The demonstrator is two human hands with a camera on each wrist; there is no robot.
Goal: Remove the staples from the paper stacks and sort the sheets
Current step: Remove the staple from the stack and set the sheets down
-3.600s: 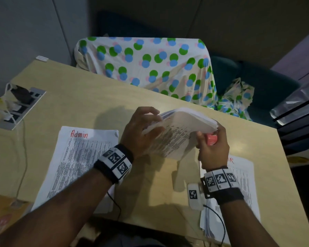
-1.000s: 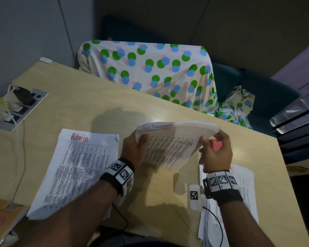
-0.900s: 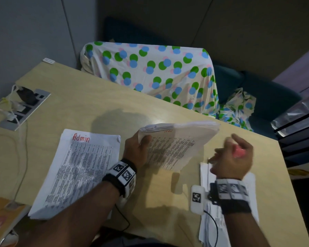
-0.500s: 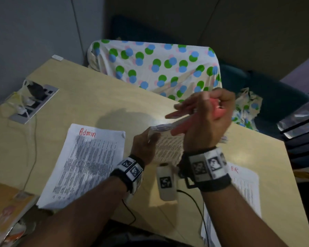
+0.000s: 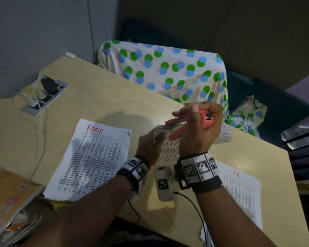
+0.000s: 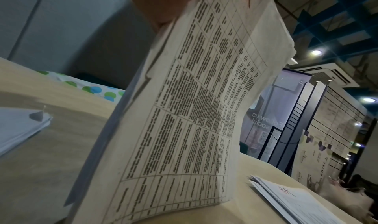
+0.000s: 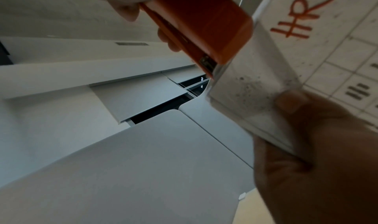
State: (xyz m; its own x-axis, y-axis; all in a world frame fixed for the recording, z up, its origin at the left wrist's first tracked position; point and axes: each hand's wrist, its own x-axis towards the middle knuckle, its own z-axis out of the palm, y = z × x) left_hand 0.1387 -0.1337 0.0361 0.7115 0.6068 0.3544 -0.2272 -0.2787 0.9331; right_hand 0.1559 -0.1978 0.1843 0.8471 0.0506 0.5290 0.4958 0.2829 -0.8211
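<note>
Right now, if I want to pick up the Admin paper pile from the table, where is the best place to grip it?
Probably the near edge of the Admin pile: it overhangs the table's front edge, so fingers can slip beneath. Come from your own side; elsewhere it lies flat.

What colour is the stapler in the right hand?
The stapler is orange-red, looking pinkish from the head camera; the right wrist view shows it best.

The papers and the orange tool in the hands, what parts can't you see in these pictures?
- The staple: no view shows it; in the right wrist view the orange stapler covers that corner of the HR stack.
- The stack's middle: head view, hidden behind the right hand.
- The left hand fingers: behind the stack.
- The printed words: too small and blurred in every view.
</note>
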